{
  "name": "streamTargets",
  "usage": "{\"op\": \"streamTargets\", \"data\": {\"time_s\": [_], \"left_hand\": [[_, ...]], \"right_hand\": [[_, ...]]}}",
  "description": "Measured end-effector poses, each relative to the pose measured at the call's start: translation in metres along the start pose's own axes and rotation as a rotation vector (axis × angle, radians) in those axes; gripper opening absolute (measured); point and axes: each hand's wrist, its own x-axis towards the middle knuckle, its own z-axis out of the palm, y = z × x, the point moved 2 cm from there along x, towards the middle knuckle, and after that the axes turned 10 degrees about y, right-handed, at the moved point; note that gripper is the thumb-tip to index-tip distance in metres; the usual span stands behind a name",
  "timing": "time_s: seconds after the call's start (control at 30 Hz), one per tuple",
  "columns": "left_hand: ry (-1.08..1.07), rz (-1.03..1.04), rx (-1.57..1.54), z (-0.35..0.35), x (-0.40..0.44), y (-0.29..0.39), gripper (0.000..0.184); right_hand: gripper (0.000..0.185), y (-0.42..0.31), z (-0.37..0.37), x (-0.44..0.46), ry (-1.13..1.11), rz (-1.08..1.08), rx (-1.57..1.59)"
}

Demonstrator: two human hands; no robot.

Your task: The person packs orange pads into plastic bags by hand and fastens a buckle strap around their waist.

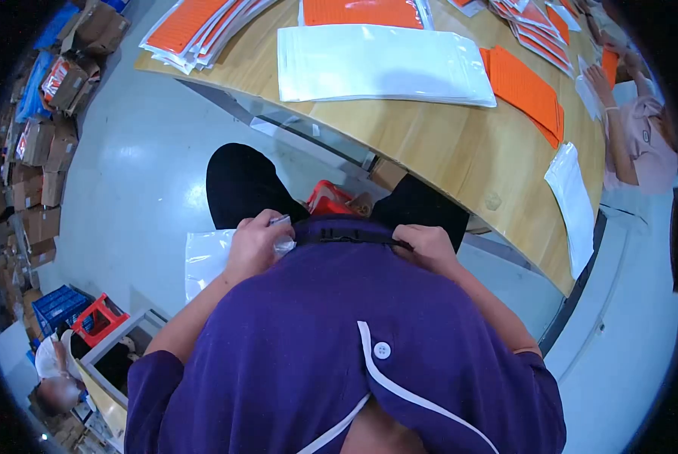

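Note:
My left hand [254, 244] is closed at my waist on a clear plastic bag [206, 261], which hangs out to the left beside my knee. My right hand [427, 246] has its fingers curled round a black strap [369, 236] with a buckle, across the front of my purple shirt. Ahead, on the wooden table [445, 144], lies a stack of white plastic bags [384, 66]. Orange sheets [528, 91] are fanned out to its right, and another white bag pile [572, 208] lies near the table's right end.
Packed orange sheets [191, 26] are piled at the table's far left edge. A co-worker's arm [619, 144] reaches in at the right. Cardboard boxes [40, 212] line the left side. Another person [59, 371] is by a red stool [100, 321] and a blue crate [60, 306].

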Motion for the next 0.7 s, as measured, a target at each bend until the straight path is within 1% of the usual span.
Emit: {"op": "streamTargets", "data": {"time_s": [0.17, 0.33, 0.47, 0.7], "left_hand": [[0.02, -0.05, -0.086, 0.019, -0.003, 0.001, 0.022], [-0.036, 0.003, -0.12, 0.011, -0.007, 0.005, 0.021], [-0.102, -0.085, -0.193, 0.004, -0.009, 0.009, 0.021], [-0.139, -0.109, -0.209, 0.005, -0.014, 0.011, 0.021]], "right_hand": [[0.017, 0.002, 0.01, -0.006, -0.001, 0.067, 0.113], [0.018, -0.003, 0.006, -0.014, 0.036, 0.038, 0.201], [0.02, -0.009, 0.004, -0.016, 0.044, 0.111, 0.405], [0.021, -0.013, 0.004, -0.021, 0.058, 0.118, 0.447]]}}
